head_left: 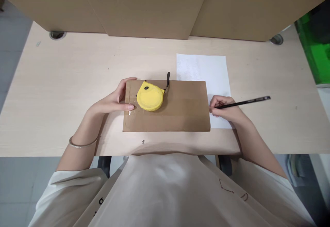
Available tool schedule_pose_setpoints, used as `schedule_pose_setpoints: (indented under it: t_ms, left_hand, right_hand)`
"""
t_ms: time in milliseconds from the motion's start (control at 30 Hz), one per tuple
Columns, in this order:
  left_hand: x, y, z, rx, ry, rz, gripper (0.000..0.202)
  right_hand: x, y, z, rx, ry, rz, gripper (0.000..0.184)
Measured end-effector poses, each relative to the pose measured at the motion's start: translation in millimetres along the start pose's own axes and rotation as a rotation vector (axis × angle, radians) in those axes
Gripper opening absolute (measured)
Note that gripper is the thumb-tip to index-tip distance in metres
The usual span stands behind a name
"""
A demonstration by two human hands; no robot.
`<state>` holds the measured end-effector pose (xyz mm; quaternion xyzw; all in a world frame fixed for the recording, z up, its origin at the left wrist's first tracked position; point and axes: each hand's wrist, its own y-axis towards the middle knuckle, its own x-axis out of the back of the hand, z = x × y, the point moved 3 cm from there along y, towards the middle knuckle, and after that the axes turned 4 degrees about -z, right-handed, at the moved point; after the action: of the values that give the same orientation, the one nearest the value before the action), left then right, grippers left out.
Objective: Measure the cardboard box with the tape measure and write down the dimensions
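A brown cardboard box (184, 106) lies in front of me. My left hand (120, 98) grips its left end, the thumb resting on top and the fingers at the far left corner. On the left half of the box sits a yellow tape measure (150, 97) with a black wrist strap (168, 79) reaching past the far edge. My right hand (224, 107) is closed on a black pencil (243, 102) by the box's right edge. The pencil's rear end points right; its tip is hidden by my fingers. Under that hand lies a white sheet of paper (216, 70), partly covered by the box.
A light wooden desk (64, 69) carries everything. Tall brown panels (149, 10) stand along its far side, near two round cable holes (57, 35). Green and black things (316, 48) show beyond the desk's right edge.
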<state>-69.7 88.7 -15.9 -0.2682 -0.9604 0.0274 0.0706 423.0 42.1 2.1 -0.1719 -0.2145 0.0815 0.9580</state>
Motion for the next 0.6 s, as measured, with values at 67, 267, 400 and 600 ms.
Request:
schedule_pose_setpoints:
  t_ms: [67, 267, 400, 600]
  left_hand:
    - [-0.2, 0.4, -0.1, -0.005, 0.002, -0.008, 0.120]
    - [-1.0, 2.5, -0.3, -0.018, 0.017, 0.004, 0.123]
    - [-2.1, 3.4, 0.3, -0.007, 0.012, 0.013, 0.122]
    - [-4.7, 5.8, -1.9, -0.013, 0.002, 0.004, 0.120]
  right_hand:
    - [4.9, 0.5, -1.1, -0.030, -0.034, 0.003, 0.084]
    - [15.4, 11.0, 5.2, -0.039, -0.726, -0.178, 0.082]
    - [1.9, 17.6, 7.5, -0.022, -0.955, -0.301, 0.073]
    - [-8.6, 18.9, 2.7, 0.007, -0.837, -0.338, 0.074]
